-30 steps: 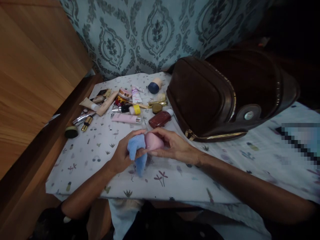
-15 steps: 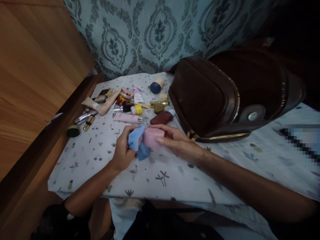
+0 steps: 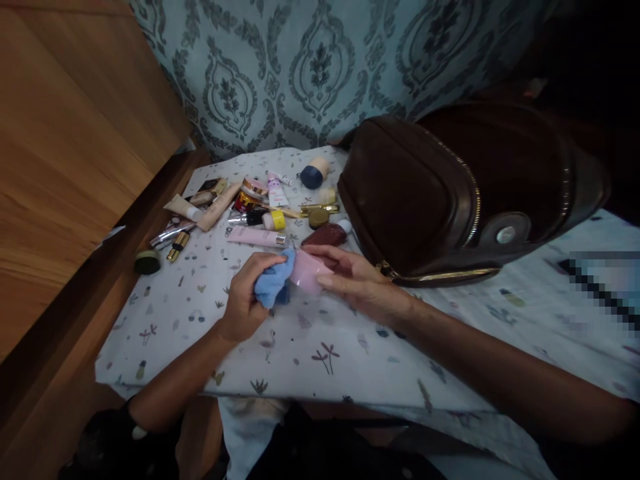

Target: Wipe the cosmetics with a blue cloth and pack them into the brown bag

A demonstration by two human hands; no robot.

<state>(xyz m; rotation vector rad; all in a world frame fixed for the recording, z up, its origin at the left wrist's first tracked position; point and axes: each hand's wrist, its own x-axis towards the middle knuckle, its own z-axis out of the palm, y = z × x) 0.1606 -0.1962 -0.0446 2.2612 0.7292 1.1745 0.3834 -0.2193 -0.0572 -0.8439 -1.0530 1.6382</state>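
**One cloth, one pink jar, two hands**

The left hand (image 3: 244, 303) is closed around one blue cloth (image 3: 271, 285) and presses it against one pink jar (image 3: 306, 270), which the right hand (image 3: 356, 281) clasps, both just above the printed tablecloth (image 3: 320, 363). One brown bag (image 3: 425, 193) lies close by on the right. Beyond the hands is a clutter of cosmetics (image 3: 260, 207) — too crowded to count — and one round compact (image 3: 147, 262) sits apart.

One left hand (image 3: 244, 301), one right hand (image 3: 359, 281), one blue cloth (image 3: 271, 284), one pink jar (image 3: 306, 270), one brown bag (image 3: 415, 193), one dark red bottle (image 3: 325, 235).
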